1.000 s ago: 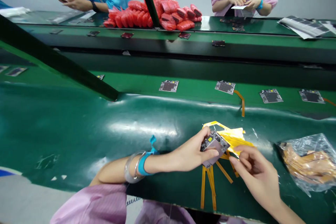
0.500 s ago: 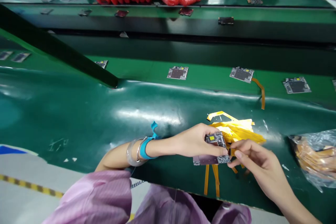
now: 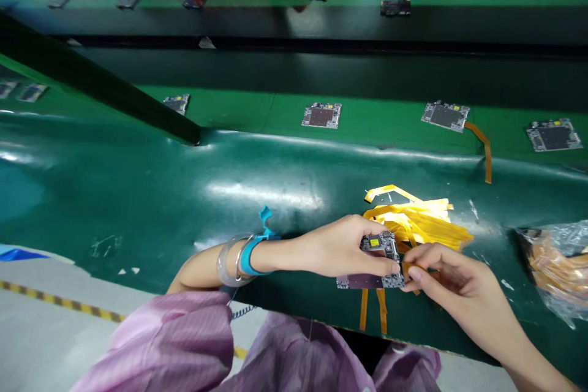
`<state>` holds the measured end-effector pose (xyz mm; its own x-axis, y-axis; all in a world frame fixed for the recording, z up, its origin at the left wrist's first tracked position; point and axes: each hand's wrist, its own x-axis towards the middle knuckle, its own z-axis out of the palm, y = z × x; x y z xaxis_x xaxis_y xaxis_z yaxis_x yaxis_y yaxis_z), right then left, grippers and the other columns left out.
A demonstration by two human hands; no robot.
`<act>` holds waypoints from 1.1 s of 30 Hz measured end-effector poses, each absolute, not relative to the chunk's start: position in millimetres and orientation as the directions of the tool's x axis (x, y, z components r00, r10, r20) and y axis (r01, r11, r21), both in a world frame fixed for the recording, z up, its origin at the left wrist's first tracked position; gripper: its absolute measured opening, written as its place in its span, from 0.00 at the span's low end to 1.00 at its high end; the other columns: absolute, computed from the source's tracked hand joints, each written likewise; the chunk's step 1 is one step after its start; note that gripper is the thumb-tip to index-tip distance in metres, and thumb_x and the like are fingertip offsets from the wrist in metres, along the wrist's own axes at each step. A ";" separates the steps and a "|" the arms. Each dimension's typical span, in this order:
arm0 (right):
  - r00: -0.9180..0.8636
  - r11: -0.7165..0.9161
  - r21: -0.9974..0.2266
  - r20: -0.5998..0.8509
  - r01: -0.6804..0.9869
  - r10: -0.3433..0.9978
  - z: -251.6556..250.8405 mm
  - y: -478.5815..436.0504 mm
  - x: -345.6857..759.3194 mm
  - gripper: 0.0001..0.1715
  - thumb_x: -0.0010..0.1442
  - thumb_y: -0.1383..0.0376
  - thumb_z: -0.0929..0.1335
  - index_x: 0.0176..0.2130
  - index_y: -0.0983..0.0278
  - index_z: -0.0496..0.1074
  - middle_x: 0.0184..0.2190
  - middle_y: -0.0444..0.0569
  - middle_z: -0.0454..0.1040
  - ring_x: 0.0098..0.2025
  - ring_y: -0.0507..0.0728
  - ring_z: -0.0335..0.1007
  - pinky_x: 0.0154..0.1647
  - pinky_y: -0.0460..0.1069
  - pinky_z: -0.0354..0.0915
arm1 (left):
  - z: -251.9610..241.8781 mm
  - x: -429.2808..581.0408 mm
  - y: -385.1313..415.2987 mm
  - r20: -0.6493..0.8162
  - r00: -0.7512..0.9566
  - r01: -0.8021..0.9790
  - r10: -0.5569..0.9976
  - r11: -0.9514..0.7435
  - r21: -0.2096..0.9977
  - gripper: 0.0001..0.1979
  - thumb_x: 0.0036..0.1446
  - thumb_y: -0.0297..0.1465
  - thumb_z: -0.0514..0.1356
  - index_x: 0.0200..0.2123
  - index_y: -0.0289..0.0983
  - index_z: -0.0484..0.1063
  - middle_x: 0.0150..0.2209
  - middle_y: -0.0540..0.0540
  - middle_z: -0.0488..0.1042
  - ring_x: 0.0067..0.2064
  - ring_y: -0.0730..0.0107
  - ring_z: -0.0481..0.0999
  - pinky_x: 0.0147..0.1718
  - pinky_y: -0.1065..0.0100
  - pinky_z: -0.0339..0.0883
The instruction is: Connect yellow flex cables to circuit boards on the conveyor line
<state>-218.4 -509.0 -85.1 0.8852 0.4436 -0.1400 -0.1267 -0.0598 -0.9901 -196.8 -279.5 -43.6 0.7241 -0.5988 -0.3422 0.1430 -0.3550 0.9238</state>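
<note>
Two bare hands work at one circuit board [image 3: 367, 281]: the left hand [image 3: 342, 248] grips it from its left side, and the right hand [image 3: 452, 272] sits just beside its right edge. The left thumb lies across the board's face, with the forefinger along its far edge, in what looks a firm pinch; the fingers underneath are hidden. The right thumb and forefinger are pressed together on the end of an orange ribbon strip [image 3: 407, 268], the other fingers loosely curled. The relation that counts is at the board's right edge, where that strip end lies right up close; whether the two are joined, I cannot tell. The board's long axis seems to run left to right, toward the right hand, though the left hand covers part of it.

Just beyond the board and to its right lies a pile of yellow strips [image 3: 418, 226]. Two loose strip ends [image 3: 364, 309] show on its near side. Farther right of it is a clear bag [image 3: 563, 275] of similar strips. Well beyond the board, a green band [image 3: 248, 111] carries other boards [image 3: 321, 116], one with an orange tail [image 3: 484, 147].
</note>
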 end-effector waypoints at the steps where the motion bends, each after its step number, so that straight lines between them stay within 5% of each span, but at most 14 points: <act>1: 0.883 -0.069 -0.990 -0.139 -0.121 0.449 -84.9 -509.3 -218.7 0.10 0.61 0.61 0.73 0.29 0.62 0.75 0.35 0.48 0.77 0.31 0.54 0.78 0.34 0.47 0.79 | -43.9 -196.9 -279.3 -0.349 0.722 0.140 -0.597 -0.368 0.919 0.11 0.58 0.36 0.63 0.31 0.34 0.72 0.27 0.53 0.68 0.28 0.77 0.63 0.25 0.75 0.57; 14: 0.820 -0.082 -0.979 -0.200 -0.185 0.537 -87.6 -505.1 -221.0 0.13 0.62 0.56 0.73 0.31 0.61 0.76 0.34 0.49 0.77 0.35 0.57 0.78 0.36 0.50 0.79 | -53.6 -198.3 -282.3 -0.362 0.752 0.137 -0.551 -0.407 0.903 0.18 0.55 0.40 0.65 0.24 0.35 0.64 0.23 0.56 0.59 0.26 0.79 0.56 0.21 0.75 0.48; 21: 0.877 -0.135 -0.968 -0.248 -0.211 0.411 -93.4 -517.1 -213.0 0.23 0.66 0.46 0.67 0.45 0.58 0.81 0.44 0.53 0.80 0.41 0.62 0.80 0.39 0.52 0.78 | -42.9 -191.7 -277.9 -0.299 0.769 0.102 -0.565 -0.353 0.930 0.23 0.63 0.48 0.57 0.25 0.36 0.64 0.24 0.54 0.54 0.26 0.77 0.53 0.23 0.71 0.47; 28: 0.796 -0.283 -0.958 -0.204 -0.044 0.569 -70.1 -490.1 -191.9 0.12 0.60 0.54 0.72 0.37 0.59 0.80 0.32 0.46 0.79 0.34 0.58 0.76 0.33 0.49 0.73 | -23.5 -196.6 -262.7 -0.254 0.891 0.083 -0.376 -0.415 0.906 0.24 0.68 0.52 0.49 0.37 0.38 0.69 0.34 0.49 0.70 0.36 0.69 0.68 0.37 0.67 0.63; 33: 0.818 -0.216 -0.975 -0.085 0.049 0.569 -33.2 -443.9 -143.9 0.14 0.59 0.55 0.73 0.35 0.63 0.80 0.30 0.49 0.80 0.35 0.58 0.77 0.36 0.50 0.71 | -25.9 -198.3 -203.3 -0.024 1.000 0.020 -0.012 -0.234 0.972 0.20 0.69 0.49 0.48 0.48 0.39 0.64 0.52 0.42 0.73 0.53 0.62 0.72 0.51 0.61 0.65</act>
<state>-143.9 -443.9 -33.2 0.8177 0.5693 -0.0851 0.0491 -0.2163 -0.9751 -198.3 -203.3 -25.9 0.9996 -0.0120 -0.0237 0.0202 -0.2339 0.9720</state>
